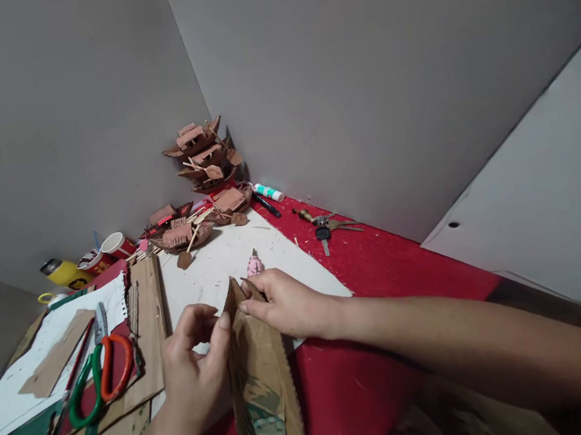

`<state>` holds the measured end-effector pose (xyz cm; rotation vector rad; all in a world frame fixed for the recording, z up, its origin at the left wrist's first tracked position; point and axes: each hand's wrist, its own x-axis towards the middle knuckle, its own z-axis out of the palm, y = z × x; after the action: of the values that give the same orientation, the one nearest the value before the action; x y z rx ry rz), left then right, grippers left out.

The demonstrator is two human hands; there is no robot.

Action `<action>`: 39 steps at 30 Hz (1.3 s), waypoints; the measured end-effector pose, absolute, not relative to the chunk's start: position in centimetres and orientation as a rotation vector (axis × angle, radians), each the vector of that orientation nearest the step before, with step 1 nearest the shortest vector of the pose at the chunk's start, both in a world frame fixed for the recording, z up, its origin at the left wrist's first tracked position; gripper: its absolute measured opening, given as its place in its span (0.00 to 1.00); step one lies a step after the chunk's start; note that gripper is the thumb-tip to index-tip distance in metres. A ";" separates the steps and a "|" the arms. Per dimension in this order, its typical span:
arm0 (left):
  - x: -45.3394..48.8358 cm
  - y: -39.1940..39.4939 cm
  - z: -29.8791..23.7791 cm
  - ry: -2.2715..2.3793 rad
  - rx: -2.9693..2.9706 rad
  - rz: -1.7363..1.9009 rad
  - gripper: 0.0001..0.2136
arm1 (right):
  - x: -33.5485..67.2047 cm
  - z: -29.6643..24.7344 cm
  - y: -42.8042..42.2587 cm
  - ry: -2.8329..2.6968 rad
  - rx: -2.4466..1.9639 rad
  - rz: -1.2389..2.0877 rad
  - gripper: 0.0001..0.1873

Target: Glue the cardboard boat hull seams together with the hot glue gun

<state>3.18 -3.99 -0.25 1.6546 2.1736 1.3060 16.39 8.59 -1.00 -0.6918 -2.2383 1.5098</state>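
1. The cardboard piece [259, 355], long and open-topped, stood in front of the person, its far tip over the white sheet [302, 262] and its near end cut off by the view's lower border.
2. The right hand [278, 302] pinched its right wall by the far tip, thumb inside. The left hand [195, 352] had its thumb against the left wall, fingers curled; whether it truly gripped, I couldn't tell.
3. The likeliest trouble, I judged, was a crease or tear at that tip, caused by squeezing the thin walls unevenly.
4. The walls might also have sprung apart if either hand let go early.
5. The pink-wrapped tool [255, 265] lay just beyond, metal point facing away; a forward push could have knocked it.
6. Leftward room was poor: scissors [101, 377] lay on the stacked cardboard [147, 316] near the left hand, and a careless elbow might have dragged them.
7. Ahead, small cardboard boats [187, 232] crowded the corner where the walls met.
8. The freest stretch was the red counter [395, 270] beyond the right forearm, bounded by the keys [325, 232] and the wall.
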 end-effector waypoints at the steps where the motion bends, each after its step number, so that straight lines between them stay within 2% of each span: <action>1: 3.1 -4.0 0.0 2.186 1.623 1.345 0.07 | 16.4 -1.0 8.6 -2.241 -0.712 1.506 0.06; 6: 2.8 -3.8 0.2 2.164 1.515 1.262 0.14 | 16.5 -0.6 8.8 -2.277 -0.778 1.490 0.05; 10: 2.8 -3.9 -0.7 2.096 1.546 1.180 0.15 | 16.8 -0.2 8.9 -2.296 -0.776 1.497 0.04; 18: 2.8 -3.8 -2.1 2.036 1.381 1.305 0.19 | 17.2 0.3 8.9 -2.348 -0.779 1.534 0.05; 30: 3.6 -3.1 -1.9 1.888 1.196 1.437 0.16 | 16.8 -0.7 8.9 -2.392 -0.667 1.507 0.07; 39: 2.8 -3.2 -0.8 1.967 1.361 1.451 0.16 | 16.9 0.0 8.8 -2.443 -0.645 1.515 0.07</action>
<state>2.75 -3.22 -0.84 1.3606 1.9673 1.4515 16.91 8.78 -0.01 -0.6450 -2.4434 1.5146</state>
